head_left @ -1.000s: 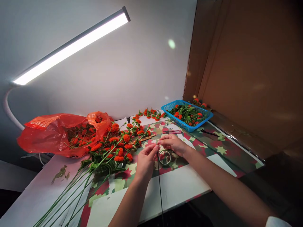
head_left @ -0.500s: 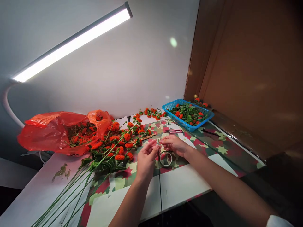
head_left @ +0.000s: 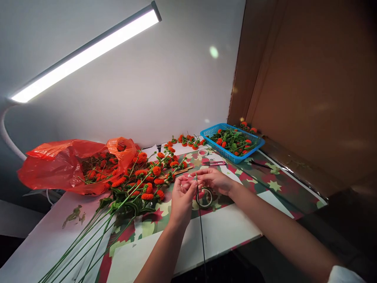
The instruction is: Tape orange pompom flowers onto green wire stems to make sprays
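Observation:
My left hand and my right hand meet over the table, both pinching the top of a thin dark wire stem that runs down past the table's front edge. A roll of clear tape lies on the table just under my right hand. To the left of my left hand lies a pile of long green stems with orange flower heads.
A red plastic bag with more flowers sits at the left. A blue basket of flower pieces stands at the back right, with small snips and a small tape roll in front. Brown cardboard wall at right; lamp bar overhead.
My hands have stayed on the wire top with small finger shifts; the left hand's fingers have risen slightly. The view has shifted a little.

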A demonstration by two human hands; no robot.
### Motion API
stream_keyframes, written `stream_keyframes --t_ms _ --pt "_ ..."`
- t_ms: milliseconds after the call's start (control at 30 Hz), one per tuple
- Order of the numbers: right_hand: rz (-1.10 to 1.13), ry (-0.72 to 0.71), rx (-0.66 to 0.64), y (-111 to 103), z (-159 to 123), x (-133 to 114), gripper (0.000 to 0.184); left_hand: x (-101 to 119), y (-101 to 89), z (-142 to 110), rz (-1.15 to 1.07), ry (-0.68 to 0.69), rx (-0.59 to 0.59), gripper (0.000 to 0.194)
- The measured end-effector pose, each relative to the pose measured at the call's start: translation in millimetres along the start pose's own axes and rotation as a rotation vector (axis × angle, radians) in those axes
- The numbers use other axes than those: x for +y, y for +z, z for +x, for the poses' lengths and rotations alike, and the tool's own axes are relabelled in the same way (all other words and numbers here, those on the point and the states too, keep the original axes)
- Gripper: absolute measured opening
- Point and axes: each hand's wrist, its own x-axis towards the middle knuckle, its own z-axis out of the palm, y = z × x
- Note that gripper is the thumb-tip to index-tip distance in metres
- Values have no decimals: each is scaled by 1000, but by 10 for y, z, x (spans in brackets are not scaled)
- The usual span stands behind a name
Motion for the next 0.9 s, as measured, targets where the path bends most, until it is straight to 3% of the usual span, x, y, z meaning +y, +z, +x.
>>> stream_keyframes --t_ms 133,333,533,733,900 --pt "43 -1 23 12 3 5 16 17 8 -5 -18 -34 -15 39" --pt "-4 -28 9 16 13 18 18 38 -1 -2 72 0 -35 39" --pt "48 -24 85 22 2 3 15 34 0 11 -10 -27 -46 38" --pt "82 -53 -10 9 11 16 19 55 29 12 -61 -52 -4 43" --pt "68 -49 -11 51 10 38 29 61 37 5 -59 -68 -19 42"
